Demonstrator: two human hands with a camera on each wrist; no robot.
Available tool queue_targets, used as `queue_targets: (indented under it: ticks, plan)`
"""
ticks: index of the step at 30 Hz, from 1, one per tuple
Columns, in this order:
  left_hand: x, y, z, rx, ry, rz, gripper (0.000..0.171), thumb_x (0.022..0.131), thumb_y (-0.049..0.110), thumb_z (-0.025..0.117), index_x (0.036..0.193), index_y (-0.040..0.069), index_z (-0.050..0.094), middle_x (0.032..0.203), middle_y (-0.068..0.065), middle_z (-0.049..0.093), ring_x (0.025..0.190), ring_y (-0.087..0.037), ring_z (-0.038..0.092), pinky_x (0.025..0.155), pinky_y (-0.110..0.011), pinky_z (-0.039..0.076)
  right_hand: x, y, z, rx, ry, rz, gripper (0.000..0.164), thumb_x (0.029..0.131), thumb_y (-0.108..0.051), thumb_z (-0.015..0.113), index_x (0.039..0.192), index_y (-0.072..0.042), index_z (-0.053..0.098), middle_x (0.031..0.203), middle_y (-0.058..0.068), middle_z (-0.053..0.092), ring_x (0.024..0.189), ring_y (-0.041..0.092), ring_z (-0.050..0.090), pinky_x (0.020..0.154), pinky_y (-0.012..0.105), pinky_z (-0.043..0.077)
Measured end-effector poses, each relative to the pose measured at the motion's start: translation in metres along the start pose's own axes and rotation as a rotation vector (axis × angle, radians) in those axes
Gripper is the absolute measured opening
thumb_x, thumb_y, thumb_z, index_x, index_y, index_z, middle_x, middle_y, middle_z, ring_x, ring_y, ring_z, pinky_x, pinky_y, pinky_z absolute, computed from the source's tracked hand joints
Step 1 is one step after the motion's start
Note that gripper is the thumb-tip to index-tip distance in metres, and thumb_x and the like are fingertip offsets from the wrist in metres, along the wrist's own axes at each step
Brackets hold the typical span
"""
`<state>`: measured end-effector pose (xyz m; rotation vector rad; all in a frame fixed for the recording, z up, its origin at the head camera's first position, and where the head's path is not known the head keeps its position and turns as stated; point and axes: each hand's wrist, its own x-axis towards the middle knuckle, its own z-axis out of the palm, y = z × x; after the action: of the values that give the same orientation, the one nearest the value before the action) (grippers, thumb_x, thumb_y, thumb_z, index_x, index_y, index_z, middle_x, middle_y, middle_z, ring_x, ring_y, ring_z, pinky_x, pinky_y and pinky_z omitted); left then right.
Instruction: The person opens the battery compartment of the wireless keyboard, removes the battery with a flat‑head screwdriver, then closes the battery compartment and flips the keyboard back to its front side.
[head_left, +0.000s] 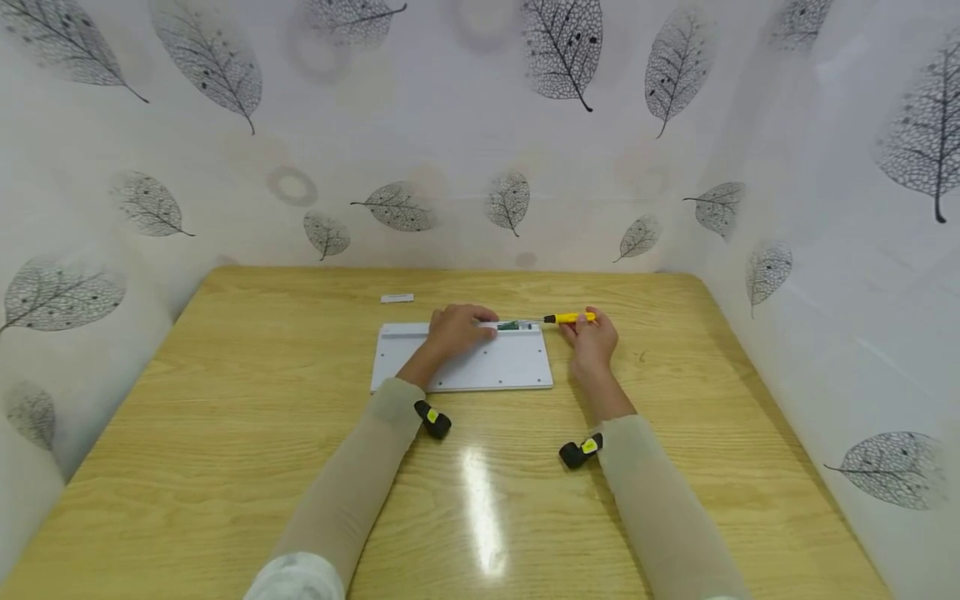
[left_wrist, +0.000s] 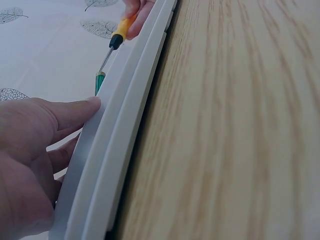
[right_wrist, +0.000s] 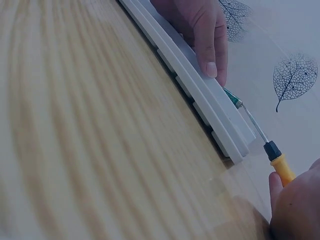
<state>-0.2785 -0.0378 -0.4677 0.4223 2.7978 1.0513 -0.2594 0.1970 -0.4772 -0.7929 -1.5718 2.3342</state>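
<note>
The left hand [head_left: 456, 330] gripped a white panel [head_left: 498, 367] on the desk [head_left: 255, 450]; the right hand [head_left: 595, 343] held a yellow screwdriver [head_left: 567, 318].

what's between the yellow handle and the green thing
From the handle, a black collar, then a metal shaft; the right wrist view shows both.

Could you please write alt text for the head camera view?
A person's right hand holds a yellow screwdriver to a green piece at the far edge of a flat white device. The left hand grips that edge; a small white strip lies beyond on the wooden table.
</note>
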Motion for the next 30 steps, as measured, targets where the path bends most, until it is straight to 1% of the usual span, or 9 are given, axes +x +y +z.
queue_targets:
  ticks: [6, 12, 18, 21, 23, 26, 30]
  plan:
    - [0.0014, -0.0024, 0.0, -0.01, -0.001, 0.001, 0.028, 0.093, 0.034, 0.071, 0.121, 0.026, 0.073, 0.125, 0.006, 0.072, 0.12, -0.022, 0.059, 0.103, -0.044, 0.029, 0.0002, 0.0005, 0.0015, -0.005, 0.007, -0.015, 0.038, 0.106, -0.005, 0.045, 0.143, -0.003, 0.047, 0.139, 0.02, 0.051, 0.116, 0.023, 0.061, 0.09, 0.024, 0.056]
    - [0.0005, -0.0028, -0.0003, -0.013, -0.002, 0.009, 0.028, 0.094, 0.034, 0.071, 0.121, 0.026, 0.073, 0.125, 0.006, 0.072, 0.121, -0.021, 0.059, 0.103, -0.045, 0.029, 0.0008, 0.0005, 0.0014, 0.01, 0.027, -0.001, 0.038, 0.106, -0.004, 0.044, 0.144, -0.004, 0.048, 0.138, 0.02, 0.05, 0.116, 0.023, 0.06, 0.092, 0.026, 0.056]
    - [-0.0009, -0.0023, -0.0005, -0.015, 0.001, 0.007, 0.027, 0.094, 0.033, 0.071, 0.12, 0.026, 0.074, 0.125, 0.006, 0.072, 0.121, -0.021, 0.058, 0.102, -0.045, 0.029, -0.0019, -0.0008, 0.0, 0.003, 0.019, -0.005, 0.039, 0.106, -0.006, 0.044, 0.145, -0.006, 0.046, 0.125, 0.014, 0.051, 0.113, 0.022, 0.06, 0.09, 0.024, 0.056]
    - [-0.001, -0.0022, -0.0004, -0.012, 0.001, 0.01, 0.028, 0.093, 0.034, 0.071, 0.12, 0.027, 0.073, 0.126, 0.007, 0.071, 0.123, -0.02, 0.058, 0.103, -0.044, 0.029, -0.0029, -0.0018, -0.0015, -0.009, -0.003, -0.039, 0.041, 0.107, -0.008, 0.043, 0.147, -0.007, 0.043, 0.122, 0.011, 0.05, 0.112, 0.021, 0.06, 0.091, 0.024, 0.055]
    - [-0.0009, -0.0022, -0.0005, -0.012, 0.001, 0.01, 0.028, 0.093, 0.034, 0.071, 0.12, 0.027, 0.073, 0.126, 0.007, 0.071, 0.123, -0.02, 0.058, 0.103, -0.044, 0.029, -0.0025, -0.0022, -0.0027, -0.023, -0.026, -0.079, 0.041, 0.107, -0.009, 0.043, 0.148, -0.006, 0.041, 0.122, 0.012, 0.05, 0.111, 0.021, 0.061, 0.093, 0.024, 0.055]
    - [-0.0006, -0.003, -0.0007, -0.017, 0.001, 0.015, 0.028, 0.093, 0.033, 0.071, 0.121, 0.027, 0.073, 0.126, 0.007, 0.071, 0.123, -0.021, 0.058, 0.103, -0.045, 0.029, -0.0024, -0.0031, -0.0051, -0.068, -0.074, -0.159, 0.043, 0.107, -0.011, 0.042, 0.149, -0.004, 0.038, 0.13, 0.018, 0.051, 0.112, 0.023, 0.061, 0.097, 0.026, 0.053]
    - [-0.0014, -0.0035, -0.001, -0.019, 0.001, 0.024, 0.028, 0.093, 0.034, 0.071, 0.121, 0.027, 0.073, 0.126, 0.007, 0.071, 0.123, -0.021, 0.058, 0.103, -0.045, 0.029, -0.0034, -0.0058, -0.0082, -0.149, -0.12, -0.243, 0.042, 0.107, -0.013, 0.044, 0.148, -0.005, 0.04, 0.136, 0.025, 0.049, 0.111, 0.024, 0.061, 0.099, 0.027, 0.053]
